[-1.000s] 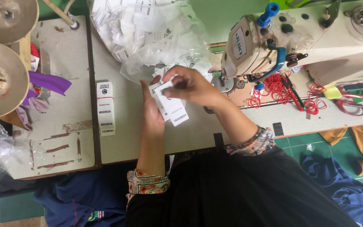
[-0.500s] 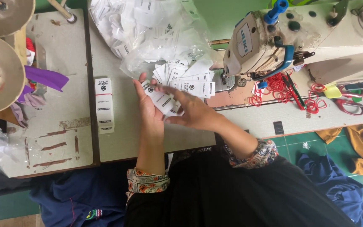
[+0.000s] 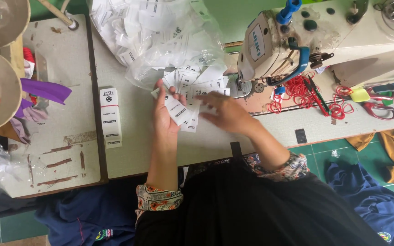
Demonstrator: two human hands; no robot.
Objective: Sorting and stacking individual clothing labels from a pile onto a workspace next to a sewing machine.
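The person sits at a sewing table (image 3: 128, 150), both hands over a spread of small white labels (image 3: 197, 82). The left hand (image 3: 164, 114) stands on its edge, fingers closed around a thin stack of labels (image 3: 178, 110); the stack pokes out to the right of the palm, its long axis slanting from upper left to lower right. The right hand (image 3: 224, 111) lies flat just beside it, fingers stretched toward the stack and touching the loose labels on the table, not pinching anything that I can see. So the stack lies directly left of the right fingertips, very near.

Behind the hands a clear plastic bag (image 3: 160, 41) is spilling more labels. A strip of labels (image 3: 111, 117) lies alone to the left, well apart. The sewing machine (image 3: 297, 41) is to the right, with red thread (image 3: 297, 93) at its base.
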